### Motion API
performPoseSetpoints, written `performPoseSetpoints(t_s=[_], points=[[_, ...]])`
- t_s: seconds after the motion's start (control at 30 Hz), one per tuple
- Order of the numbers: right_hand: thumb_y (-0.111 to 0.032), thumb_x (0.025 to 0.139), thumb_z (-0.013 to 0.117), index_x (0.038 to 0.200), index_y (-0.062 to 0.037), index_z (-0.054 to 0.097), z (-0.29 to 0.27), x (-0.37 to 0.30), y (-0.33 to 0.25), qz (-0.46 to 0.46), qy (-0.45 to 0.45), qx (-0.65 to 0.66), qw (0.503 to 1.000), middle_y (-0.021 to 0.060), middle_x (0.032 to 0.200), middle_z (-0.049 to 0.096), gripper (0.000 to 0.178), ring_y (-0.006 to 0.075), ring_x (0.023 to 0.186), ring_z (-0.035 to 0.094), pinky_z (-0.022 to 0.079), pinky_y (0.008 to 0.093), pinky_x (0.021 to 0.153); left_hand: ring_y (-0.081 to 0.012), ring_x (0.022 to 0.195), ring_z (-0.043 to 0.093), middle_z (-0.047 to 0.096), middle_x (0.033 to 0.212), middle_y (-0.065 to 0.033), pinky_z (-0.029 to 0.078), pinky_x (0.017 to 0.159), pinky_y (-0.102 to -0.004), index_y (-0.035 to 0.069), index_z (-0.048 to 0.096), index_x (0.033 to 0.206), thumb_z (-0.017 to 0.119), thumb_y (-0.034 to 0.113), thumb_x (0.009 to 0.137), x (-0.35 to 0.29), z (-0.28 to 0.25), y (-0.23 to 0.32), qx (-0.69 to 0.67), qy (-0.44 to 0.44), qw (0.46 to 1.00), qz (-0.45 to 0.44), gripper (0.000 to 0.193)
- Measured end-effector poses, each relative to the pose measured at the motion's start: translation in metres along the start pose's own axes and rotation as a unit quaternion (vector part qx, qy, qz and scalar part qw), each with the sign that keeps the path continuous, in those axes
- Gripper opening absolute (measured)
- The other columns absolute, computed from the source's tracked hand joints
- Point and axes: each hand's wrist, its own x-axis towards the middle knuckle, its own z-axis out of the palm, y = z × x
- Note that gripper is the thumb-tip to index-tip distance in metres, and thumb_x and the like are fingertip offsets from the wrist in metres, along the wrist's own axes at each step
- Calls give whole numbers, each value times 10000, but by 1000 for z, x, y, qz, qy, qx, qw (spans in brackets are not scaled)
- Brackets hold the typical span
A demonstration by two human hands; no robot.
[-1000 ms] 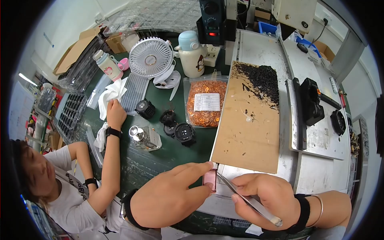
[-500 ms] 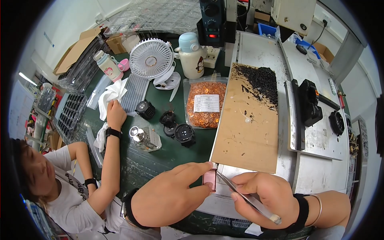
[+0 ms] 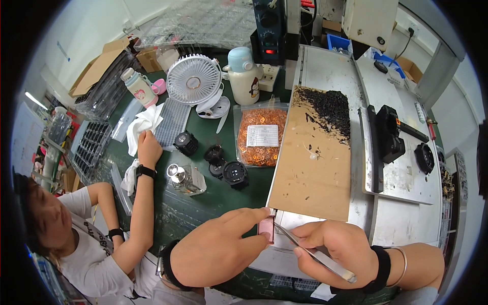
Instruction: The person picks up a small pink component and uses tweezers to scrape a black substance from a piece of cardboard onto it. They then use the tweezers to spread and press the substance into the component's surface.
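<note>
From my head camera, my left hand (image 3: 216,249) pinches one small pink block (image 3: 266,228) at the near edge of the brown board (image 3: 312,168). My right hand (image 3: 333,247) grips one pair of tweezers (image 3: 315,254), tips at the block. Bare board lies beyond; one bag of orange rings (image 3: 261,136) sits left.

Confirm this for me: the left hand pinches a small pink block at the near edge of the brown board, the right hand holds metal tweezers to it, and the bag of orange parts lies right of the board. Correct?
Not quite. In the head view the bag of orange parts lies left of the brown board, not right. The rest stands: the left hand pinches the small pink block and the right hand holds metal tweezers to it.
</note>
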Motion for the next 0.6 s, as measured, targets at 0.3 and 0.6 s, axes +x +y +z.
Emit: performPoseSetpoints(t_s=[0.3,0.6], points=[[39,888,596,1032,20,530,-3,-5,-14,148,42,229,961,149,1060,634,159,181,961,639,508,308,859,-290,911,661,650,1117,-132,548,754,-351,57,670,827,766,115,724,-3,-3,6,15,64,998,9,152],[-229,1029,446,1184,37,507,-10,-6,-6,72,17,220,973,174,1182,537,314,251,1031,624,520,390,906,-259,1010,663,596,1155,-201,565,869,-343,-44,578,1124,828,-33,668,2,8,17,-243,188,951,-18,521]])
